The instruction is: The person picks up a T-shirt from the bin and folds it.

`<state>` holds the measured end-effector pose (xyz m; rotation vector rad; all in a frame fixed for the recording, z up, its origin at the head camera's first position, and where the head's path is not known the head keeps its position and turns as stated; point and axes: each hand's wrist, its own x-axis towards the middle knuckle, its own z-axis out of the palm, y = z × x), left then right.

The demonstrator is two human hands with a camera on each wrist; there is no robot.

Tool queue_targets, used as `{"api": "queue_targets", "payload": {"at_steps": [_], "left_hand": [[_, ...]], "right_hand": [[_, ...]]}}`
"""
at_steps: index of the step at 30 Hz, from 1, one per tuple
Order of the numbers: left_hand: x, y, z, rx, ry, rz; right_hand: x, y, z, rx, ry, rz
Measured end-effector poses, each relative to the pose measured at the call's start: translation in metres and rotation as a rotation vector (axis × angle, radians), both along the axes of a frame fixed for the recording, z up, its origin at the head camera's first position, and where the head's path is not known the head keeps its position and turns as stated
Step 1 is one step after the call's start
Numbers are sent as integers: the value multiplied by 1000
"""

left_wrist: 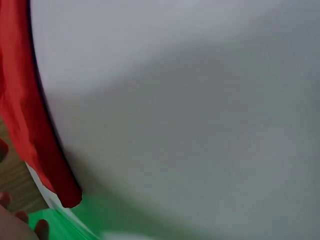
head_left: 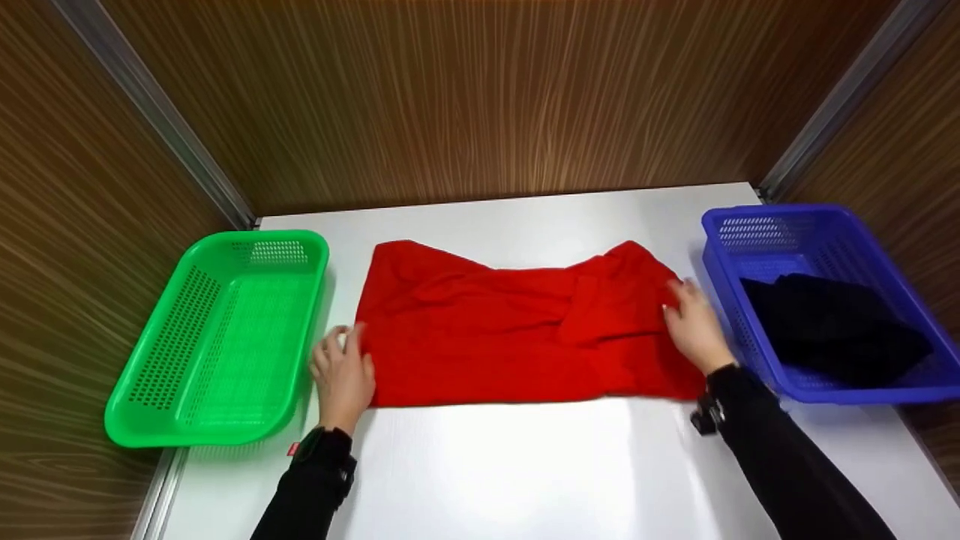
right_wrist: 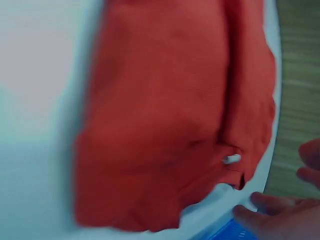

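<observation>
A green basket (head_left: 217,337) is sitting at the left edge of the white table (head_left: 525,465). Just beside it, the left hand (head_left: 343,375) is resting at the left edge of the red garment (head_left: 510,330), fingers fairly straight and touching the cloth without clearly gripping it. The garment is lying spread across the middle of the table. The right hand (head_left: 694,322) is pressing on its right end, fingers loosely extended. A blue basket (head_left: 825,232) at the right is holding a black cloth (head_left: 832,322)
</observation>
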<state>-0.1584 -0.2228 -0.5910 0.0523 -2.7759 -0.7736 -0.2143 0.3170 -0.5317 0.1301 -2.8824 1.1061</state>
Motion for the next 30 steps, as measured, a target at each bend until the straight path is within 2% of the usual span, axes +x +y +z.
{"api": "queue_targets", "payload": {"at_steps": [2,5,8,11,15,18,23,26,30], "left_hand": [[9,3,-5,-97,-11,-152],[24,4,-9,-196,-101,-349],[35,2,-6,-274,-155,-419],[38,2,3,-321,-93,-424],[26,5,9,-351,-63,-423],[11,6,10,-302,-120,-393],[-12,5,10,-187,-299,-306],[-20,5,10,-207,-352,-266],[-25,3,11,-298,-361,-236]], "right_hand": [[17,-4,-15,177,92,124],[51,-8,-38,361,173,290],[79,-6,-53,455,173,323],[90,-3,-57,427,190,262],[80,-10,-48,406,241,170],[64,-21,-41,480,259,141],[37,-35,-37,573,243,131],[24,-37,-38,573,233,155],[16,-39,-40,513,150,158]]}}
